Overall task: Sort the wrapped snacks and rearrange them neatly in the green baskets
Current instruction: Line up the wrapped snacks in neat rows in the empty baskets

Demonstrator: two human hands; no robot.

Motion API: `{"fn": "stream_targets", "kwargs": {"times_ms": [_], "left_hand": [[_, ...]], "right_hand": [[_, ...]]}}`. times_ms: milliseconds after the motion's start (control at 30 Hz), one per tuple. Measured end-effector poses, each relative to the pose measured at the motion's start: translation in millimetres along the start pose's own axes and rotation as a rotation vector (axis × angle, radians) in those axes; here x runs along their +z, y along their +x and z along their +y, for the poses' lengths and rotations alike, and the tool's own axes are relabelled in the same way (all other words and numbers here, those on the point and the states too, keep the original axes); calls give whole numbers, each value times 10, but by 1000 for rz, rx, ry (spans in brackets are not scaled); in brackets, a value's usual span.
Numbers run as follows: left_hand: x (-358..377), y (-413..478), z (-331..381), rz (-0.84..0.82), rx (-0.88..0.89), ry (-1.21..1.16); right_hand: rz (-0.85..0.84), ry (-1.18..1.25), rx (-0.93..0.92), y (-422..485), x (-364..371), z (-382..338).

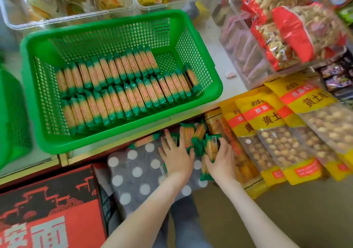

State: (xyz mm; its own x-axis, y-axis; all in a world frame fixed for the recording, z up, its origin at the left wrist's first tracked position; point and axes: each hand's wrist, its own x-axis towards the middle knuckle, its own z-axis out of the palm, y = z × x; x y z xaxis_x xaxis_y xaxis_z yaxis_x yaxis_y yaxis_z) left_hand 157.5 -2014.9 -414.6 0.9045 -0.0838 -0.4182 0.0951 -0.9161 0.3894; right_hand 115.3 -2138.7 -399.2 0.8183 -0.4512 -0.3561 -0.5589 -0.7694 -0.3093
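Resting flat with fingers spread, the left hand (pixel 176 152) covers loose snack packets (pixel 189 135) on a spotted cloth (pixel 133 182). The right hand (pixel 219 159), just beside it, grips one packet (pixel 212 146). Beyond both hands, the green basket (pixel 133 126) holds two packed rows (pixel 114 87).

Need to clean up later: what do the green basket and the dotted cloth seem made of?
Green basket: moulded plastic, glossy, judging by its shiny rim and regular lattice walls. Dotted cloth: soft fabric, possibly fleece, matte and fuzzy-looking, with a rumpled edge.
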Motion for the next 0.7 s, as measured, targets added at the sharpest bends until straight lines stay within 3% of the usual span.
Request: {"fn": "stream_targets", "kwargs": {"times_ms": [167,467,600,700], "left_hand": [[70,-58,-193,128,240,147],[-6,-149,-351,44,269,277],[-149,-261,-191,-25,177,28],[-304,-457,-200,-44,23,-433]], "right_hand": [[-4,54,-32,-28,71,-25],[132,143,-199,-172,16,15],[106,390,-158,-271,-196,-52],[16,652,-131,-382,-435,-129]]}}
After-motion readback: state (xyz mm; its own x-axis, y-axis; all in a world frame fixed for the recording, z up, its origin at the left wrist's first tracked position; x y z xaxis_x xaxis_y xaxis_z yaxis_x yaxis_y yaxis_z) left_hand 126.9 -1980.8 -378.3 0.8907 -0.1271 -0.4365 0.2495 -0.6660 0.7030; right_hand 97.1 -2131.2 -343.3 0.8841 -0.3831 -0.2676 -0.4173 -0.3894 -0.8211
